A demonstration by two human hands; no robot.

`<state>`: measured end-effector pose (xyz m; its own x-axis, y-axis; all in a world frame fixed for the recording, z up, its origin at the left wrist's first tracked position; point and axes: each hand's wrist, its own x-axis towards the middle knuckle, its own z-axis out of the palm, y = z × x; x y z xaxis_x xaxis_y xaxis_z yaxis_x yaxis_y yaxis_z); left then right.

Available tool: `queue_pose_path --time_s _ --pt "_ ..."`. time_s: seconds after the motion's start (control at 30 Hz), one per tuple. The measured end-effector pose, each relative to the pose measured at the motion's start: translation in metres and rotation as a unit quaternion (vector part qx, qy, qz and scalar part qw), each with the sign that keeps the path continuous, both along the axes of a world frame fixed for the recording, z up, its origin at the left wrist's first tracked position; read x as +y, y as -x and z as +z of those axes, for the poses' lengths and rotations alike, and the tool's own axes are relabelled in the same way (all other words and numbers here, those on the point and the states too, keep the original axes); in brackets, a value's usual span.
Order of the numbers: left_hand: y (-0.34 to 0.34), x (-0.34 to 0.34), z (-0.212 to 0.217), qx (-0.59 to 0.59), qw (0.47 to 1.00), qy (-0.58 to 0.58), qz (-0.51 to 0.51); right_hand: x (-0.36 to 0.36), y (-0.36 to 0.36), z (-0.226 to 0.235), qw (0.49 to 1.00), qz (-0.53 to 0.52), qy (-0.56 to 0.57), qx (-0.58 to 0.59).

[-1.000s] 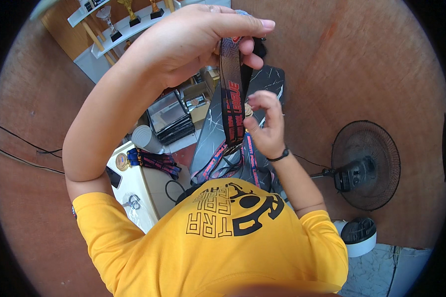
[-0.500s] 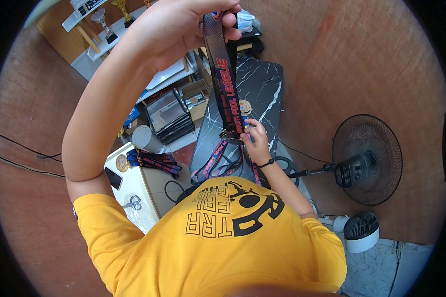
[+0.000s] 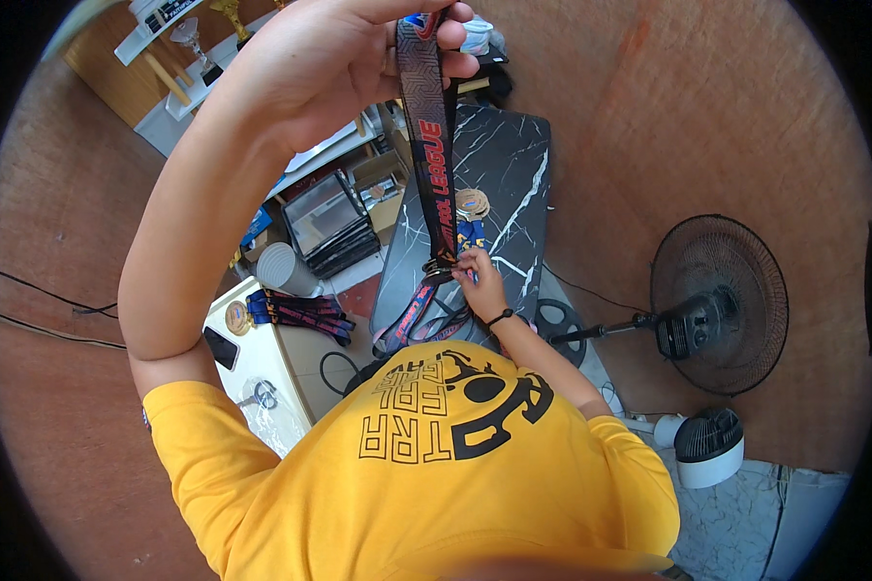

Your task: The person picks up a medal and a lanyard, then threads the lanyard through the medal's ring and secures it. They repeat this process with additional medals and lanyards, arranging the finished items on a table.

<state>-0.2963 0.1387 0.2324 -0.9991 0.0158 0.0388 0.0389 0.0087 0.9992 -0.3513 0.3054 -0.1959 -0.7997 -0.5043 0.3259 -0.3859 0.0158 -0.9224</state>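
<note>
My left hand (image 3: 334,73), raised at the top, is closed round the upper end of a dark patterned medal ribbon (image 3: 424,126) with red lettering. The ribbon hangs taut over a black marbled table (image 3: 518,160). At its lower end is a small metal piece (image 3: 438,268), partly covered by fingers. There my right hand (image 3: 486,290) pinches, a dark band round its wrist. Gold medals (image 3: 472,203) with blue ribbon lie on the table just beyond the right hand. More loose ribbon (image 3: 415,315) lies on the near left of the table.
A cream cabinet top (image 3: 286,363) at left holds a medal with bundled ribbons (image 3: 300,315) and a phone (image 3: 222,349). Behind stand a grey cylinder (image 3: 286,269), black trays (image 3: 329,228) and trophy shelves (image 3: 192,97). A black fan (image 3: 717,305) stands right, a smaller fan (image 3: 709,450) below it.
My right hand has shifted slightly left against the ribbon's lower end. The gold medals and blue ribbon behind it show more fully. My left hand keeps its hold at the top.
</note>
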Motion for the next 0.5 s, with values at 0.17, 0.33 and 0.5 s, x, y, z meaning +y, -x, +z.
queue_pose_path --time_s 0.17,0.33,0.5 --pt "-0.004 0.006 -0.001 0.003 0.999 0.018 0.037 -0.001 0.001 -0.001 0.999 0.018 0.028 0.041" --pt "-0.007 0.014 0.009 -0.041 0.992 -0.096 0.072 -0.002 -0.007 0.01 0.99 -0.017 -0.033 0.133" --pt "-0.011 0.014 0.012 -0.046 0.992 -0.093 0.067 -0.006 -0.006 0.026 0.986 -0.052 0.046 0.152"
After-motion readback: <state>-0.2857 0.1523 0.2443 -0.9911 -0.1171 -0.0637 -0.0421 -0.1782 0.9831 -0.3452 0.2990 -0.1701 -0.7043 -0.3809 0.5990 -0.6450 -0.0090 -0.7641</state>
